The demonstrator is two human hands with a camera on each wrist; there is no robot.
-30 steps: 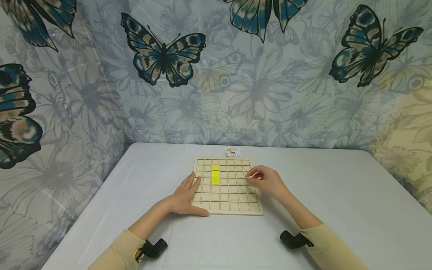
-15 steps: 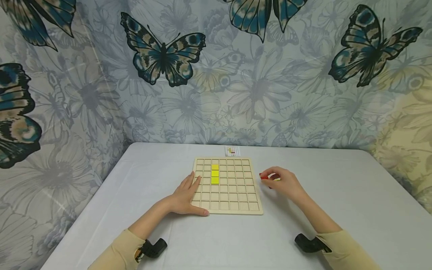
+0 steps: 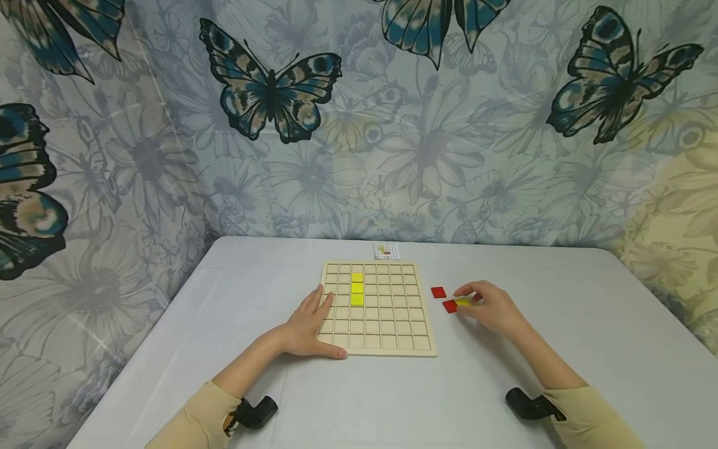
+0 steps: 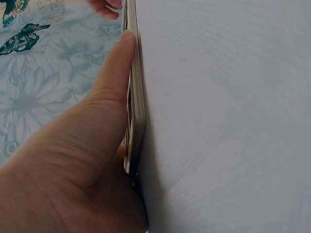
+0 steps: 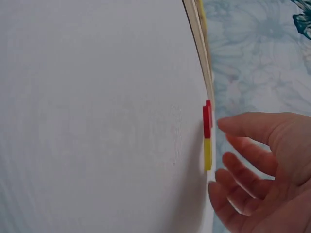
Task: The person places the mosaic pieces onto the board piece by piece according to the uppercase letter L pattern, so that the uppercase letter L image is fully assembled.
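Note:
A wooden grid board lies on the white table, with a column of 3 yellow square tiles set in its upper left part. My left hand rests along the board's left edge, fingers spread and thumb over the near corner. Right of the board lie a red tile and, nearer, a second red tile beside a loose yellow tile. Around that yellow tile my right hand hovers with bent, parted fingers. In the right wrist view its thumb stands apart from the red tiles, holding nothing.
A small printed card with a coloured grid pattern lies just behind the board. A butterfly-and-flower patterned cloth hangs behind the table. Black wrist cameras sit at both sleeves.
My right hand has moved right, from the board's right edge past the loose tiles. Both red tiles now show uncovered on the table. My left hand has stayed in place.

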